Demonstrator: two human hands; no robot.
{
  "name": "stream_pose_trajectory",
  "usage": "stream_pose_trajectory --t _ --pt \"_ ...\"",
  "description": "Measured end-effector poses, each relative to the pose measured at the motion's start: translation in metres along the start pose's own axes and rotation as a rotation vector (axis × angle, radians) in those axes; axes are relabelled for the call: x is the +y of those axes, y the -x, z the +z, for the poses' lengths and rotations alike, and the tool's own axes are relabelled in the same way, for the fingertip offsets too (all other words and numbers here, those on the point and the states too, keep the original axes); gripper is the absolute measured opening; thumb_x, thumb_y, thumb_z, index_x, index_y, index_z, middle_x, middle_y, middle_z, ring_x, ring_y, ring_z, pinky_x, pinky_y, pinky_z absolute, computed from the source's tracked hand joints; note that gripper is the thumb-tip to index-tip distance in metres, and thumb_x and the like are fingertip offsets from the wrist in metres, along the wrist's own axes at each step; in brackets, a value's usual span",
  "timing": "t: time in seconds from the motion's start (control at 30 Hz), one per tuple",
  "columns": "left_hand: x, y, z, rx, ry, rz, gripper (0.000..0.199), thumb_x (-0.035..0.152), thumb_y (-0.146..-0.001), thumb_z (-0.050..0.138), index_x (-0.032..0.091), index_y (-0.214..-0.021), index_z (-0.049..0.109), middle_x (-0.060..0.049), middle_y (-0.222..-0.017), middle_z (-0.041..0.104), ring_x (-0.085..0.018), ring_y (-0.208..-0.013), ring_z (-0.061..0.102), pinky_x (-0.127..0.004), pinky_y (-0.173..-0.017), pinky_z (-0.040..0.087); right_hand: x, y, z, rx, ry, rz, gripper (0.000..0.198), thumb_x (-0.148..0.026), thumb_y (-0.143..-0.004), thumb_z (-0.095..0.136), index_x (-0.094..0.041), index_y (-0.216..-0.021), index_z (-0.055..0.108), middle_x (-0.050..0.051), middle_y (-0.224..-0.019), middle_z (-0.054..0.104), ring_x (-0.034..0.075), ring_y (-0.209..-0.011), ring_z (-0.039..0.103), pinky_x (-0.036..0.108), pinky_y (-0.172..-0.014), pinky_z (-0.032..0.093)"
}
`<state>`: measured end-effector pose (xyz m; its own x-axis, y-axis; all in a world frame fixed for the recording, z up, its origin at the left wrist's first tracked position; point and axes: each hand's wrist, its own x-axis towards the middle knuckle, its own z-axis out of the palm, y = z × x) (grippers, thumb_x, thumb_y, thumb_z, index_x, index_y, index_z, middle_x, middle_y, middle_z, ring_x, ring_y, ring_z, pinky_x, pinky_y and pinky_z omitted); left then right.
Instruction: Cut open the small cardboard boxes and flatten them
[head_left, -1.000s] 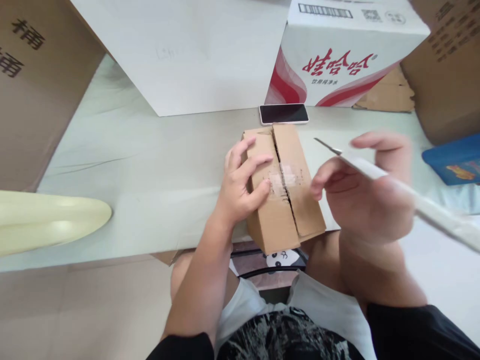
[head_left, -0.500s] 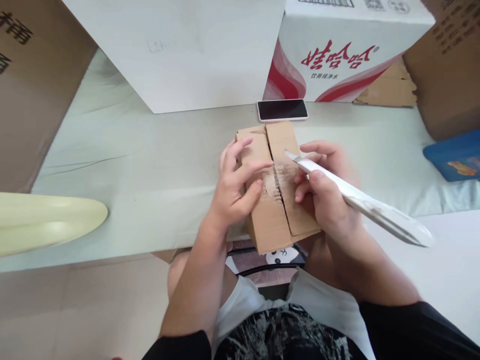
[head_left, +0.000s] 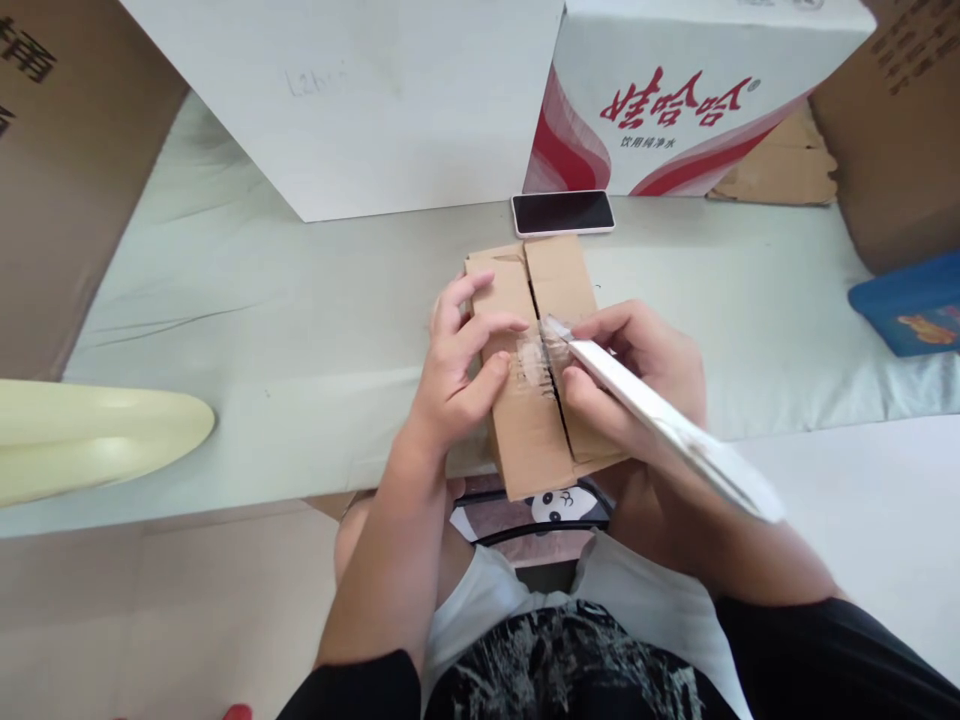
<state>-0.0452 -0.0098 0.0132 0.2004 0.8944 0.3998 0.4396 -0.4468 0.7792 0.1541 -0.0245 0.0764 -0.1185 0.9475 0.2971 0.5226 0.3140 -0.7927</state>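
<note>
Your left hand (head_left: 459,380) rested, fingers spread, on the small box (head_left: 534,435) at the edge of the table (head_left: 322,380). Your right hand (head_left: 660,358) gripped the white knife (head_left: 667,418). The box seemed light, stiff, easily dented, best held by its sides.

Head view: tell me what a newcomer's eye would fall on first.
Probably the white cutter in the right hand, its tip at the taped middle of the small cardboard box, with the left hand spread over the box's left side. Next, the bold red lettering on the white carton at upper right. The dark-screened phone may draw a glance too, lying on the table between that carton and the cardboard box.
</note>
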Motion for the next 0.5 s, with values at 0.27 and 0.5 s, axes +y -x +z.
stream_pose_trajectory --t 0.27,0.5 --pt "0.0000 -0.0002 0.0002 -0.003 -0.001 0.004 0.048 0.061 -0.103 0.040 0.027 -0.118 0.070 -0.011 -0.158 0.046 -0.033 -0.154 0.038 -0.055 -0.129 0.031 0.0026 0.0018 -0.0009 0.013 0.068 -0.110 0.012 -0.022 -0.090 0.061 -0.026 -0.080 0.056 -0.005 -0.060 0.060 0.013 -0.051 0.051 0.029 -0.050 0.040" --pt "0.0000 0.0002 0.0001 -0.009 -0.009 0.006 0.048 0.062 -0.103 0.039 0.028 -0.118 0.070 -0.010 -0.159 0.046 -0.034 -0.153 0.038 -0.056 -0.129 0.031 -0.0018 -0.0034 0.0016 0.012 0.174 -0.123 0.012 -0.019 -0.089 0.059 -0.025 -0.079 0.060 -0.003 -0.066 0.067 0.013 -0.056 0.056 0.029 -0.055 0.044"
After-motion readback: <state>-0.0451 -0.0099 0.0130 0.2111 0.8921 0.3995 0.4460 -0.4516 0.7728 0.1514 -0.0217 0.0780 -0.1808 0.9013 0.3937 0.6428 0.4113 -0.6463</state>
